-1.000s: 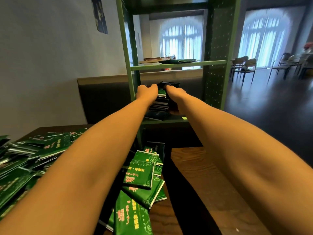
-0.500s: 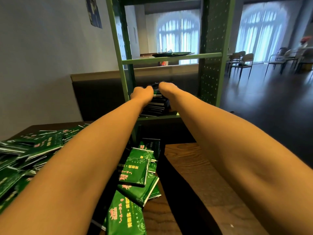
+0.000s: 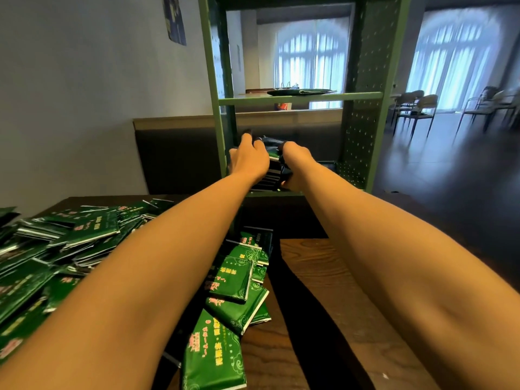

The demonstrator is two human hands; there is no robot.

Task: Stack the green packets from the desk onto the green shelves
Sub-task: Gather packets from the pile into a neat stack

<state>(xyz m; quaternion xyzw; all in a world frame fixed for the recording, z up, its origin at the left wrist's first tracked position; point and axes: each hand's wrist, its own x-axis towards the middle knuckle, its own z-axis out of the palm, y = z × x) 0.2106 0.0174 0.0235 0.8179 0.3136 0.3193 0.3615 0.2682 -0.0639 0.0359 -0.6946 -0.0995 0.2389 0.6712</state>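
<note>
Both bare arms reach over the surface [image 3: 323,277] into the green shelves [image 3: 363,108], where a stack [image 3: 271,175] of green packets stands on the lower shelf [image 3: 277,193], toward its left front corner and just beside the left post. The left hand [image 3: 249,160] lies against the stack's left side and top, its fingers [image 3: 247,137] stretched forward and fairly straight, touching the packets rather than closing on them. The right hand [image 3: 295,157] grasps the stack from the right, fingers curled over the top packet and the thumb seemingly on the near side, though much of the grip is hidden behind the hand. On the upper shelf [image 3: 301,98] a single flat packet [image 3: 298,92] lies near the middle. A large heap [image 3: 70,243] of green packets covers the surface's left edge, piled loosely and overlapping. A smaller row of packets [image 3: 233,280] runs between the arms from the far edge to the near edge. Chairs [image 3: 416,108] stand well apart on the right.
</note>
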